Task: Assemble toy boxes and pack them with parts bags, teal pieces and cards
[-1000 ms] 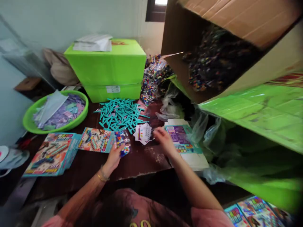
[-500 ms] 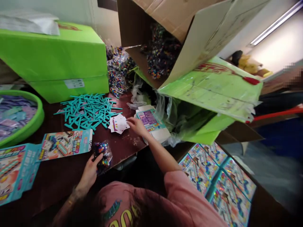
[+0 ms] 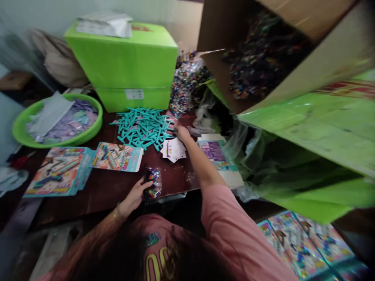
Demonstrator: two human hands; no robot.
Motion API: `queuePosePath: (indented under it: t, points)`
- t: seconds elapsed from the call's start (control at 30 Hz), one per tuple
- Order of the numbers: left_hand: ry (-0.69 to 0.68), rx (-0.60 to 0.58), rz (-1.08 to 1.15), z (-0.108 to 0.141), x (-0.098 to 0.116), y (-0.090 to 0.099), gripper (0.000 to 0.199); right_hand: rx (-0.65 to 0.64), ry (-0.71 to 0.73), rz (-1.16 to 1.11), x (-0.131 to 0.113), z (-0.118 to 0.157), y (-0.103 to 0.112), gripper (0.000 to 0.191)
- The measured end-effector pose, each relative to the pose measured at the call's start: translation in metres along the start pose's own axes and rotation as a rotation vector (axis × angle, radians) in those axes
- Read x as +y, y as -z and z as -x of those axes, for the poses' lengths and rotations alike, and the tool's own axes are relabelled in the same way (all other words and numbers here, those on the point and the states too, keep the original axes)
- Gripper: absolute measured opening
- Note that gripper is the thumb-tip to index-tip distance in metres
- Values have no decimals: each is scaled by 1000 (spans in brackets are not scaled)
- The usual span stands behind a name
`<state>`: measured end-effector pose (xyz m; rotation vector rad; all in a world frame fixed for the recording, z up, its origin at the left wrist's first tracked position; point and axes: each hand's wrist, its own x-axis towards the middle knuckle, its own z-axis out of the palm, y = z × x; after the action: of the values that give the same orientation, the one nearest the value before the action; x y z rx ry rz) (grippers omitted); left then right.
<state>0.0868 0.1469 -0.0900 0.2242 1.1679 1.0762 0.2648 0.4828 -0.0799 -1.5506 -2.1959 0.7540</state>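
Scuffed dark-red tabletop (image 3: pixel 175 177), left fingers (image 3: pixel 147 184) pinching a bag of coloured beads (image 3: pixel 156 184) at its near edge, right fingers (image 3: pixel 178 130) by teal sticks (image 3: pixel 143 127), their grip unclear, green carton (image 3: pixel 131 64) beyond both, pale wall (image 3: pixel 58 11) behind, open box (image 3: pixel 334 54) rightward.

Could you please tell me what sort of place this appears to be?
It looks like a small packing workshop: a heap of turquoise sticks and overlapping printed boxes share a dark table, and a large open carton holds masses of small multicoloured pieces.
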Motion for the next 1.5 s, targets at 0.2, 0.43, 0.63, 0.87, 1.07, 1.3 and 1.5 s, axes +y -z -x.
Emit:
queuePosePath:
  t: [0.2,0.43,0.63,0.87,1.07,1.3,1.5]
  points:
    - [-39,16,56,0,-1,6,56,20,-211,104,-4,15,28,22]
    - [-192,1,37,-6,-23,-1,58,-426,-40,-451,-52,203,-22,27]
    - [-371,46,-149,2,-30,-2,50,-310,-29,-375,-96,284,-75,28]
    - [-331,-67,-250,19,-24,12,46,-307,125,-15,-116,289,-42,23]
    - [-368,-329,-550,38,4,16,52,-390,440,-442,-104,258,-18,77]
    - [-423,-204,-739,27,7,18,65,-483,178,-718,-75,263,-47,46]
    - [-883,116,-1054,-2,44,28,72,71,-140,-665,-26,266,-54,50]
